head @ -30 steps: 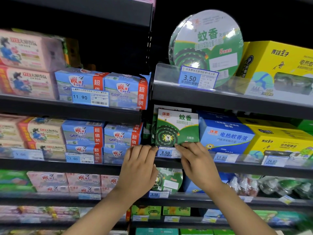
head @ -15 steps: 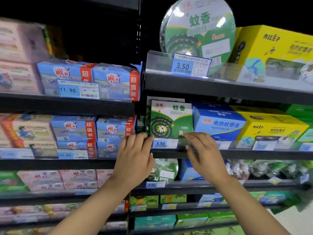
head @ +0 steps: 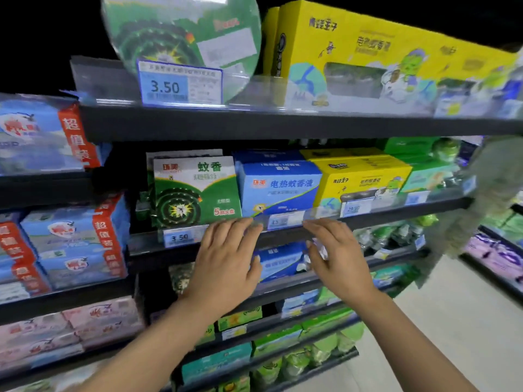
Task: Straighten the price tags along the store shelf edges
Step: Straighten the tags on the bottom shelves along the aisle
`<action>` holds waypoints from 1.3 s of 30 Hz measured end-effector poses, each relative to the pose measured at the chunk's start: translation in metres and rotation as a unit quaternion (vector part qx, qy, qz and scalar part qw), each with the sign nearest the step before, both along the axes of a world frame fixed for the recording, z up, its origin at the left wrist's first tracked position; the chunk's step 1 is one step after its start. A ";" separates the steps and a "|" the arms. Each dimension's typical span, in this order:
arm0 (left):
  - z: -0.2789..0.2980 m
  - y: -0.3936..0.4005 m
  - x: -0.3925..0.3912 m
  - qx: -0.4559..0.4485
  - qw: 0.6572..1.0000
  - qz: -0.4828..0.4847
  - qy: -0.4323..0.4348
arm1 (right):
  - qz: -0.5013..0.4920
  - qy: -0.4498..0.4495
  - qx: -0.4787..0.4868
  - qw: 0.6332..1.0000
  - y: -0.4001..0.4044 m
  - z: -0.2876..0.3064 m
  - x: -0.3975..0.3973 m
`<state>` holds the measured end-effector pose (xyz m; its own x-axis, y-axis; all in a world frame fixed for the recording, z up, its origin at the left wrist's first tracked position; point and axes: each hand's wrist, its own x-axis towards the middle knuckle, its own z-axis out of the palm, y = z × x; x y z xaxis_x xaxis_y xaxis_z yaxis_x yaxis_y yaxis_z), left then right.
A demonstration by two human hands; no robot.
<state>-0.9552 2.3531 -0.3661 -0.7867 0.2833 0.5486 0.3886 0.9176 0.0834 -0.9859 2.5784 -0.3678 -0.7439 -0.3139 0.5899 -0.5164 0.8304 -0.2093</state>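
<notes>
Flat hands point(head: 283, 258) flanking price tag point(head: 285, 220)

Between the person's left hand point(head: 229, 264) and right hand point(head: 336, 258) a stretch of clear plastic shelf-edge strip point(head: 285, 222) lies uncovered. Directly behind it, a green cardboard mosquito-coil box point(head: 195, 190), a blue carton point(head: 278, 186) and a yellow carton point(head: 365, 179) stand side by side, filling the shelf front. The dark upper shelf point(head: 283, 123) overhangs them.

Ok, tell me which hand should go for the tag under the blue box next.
Probably either, slightly the left hand: its fingertips already reach the shelf edge just left of the price tag under the blue box. The right hand hovers lower, right of it. Both hands are open.
</notes>
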 end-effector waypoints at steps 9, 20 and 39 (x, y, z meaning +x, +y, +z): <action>0.004 0.123 -0.037 0.002 1.000 -0.022 -0.021 | -0.036 -0.016 0.024 0.999 0.118 0.003 0.001; -0.004 0.244 -0.062 0.025 0.996 -0.062 -0.052 | -0.071 0.001 -0.002 0.997 0.236 0.005 -0.005; -0.008 0.411 -0.182 0.033 0.977 -0.205 -0.049 | -0.216 -0.035 0.009 0.976 0.393 0.013 -0.079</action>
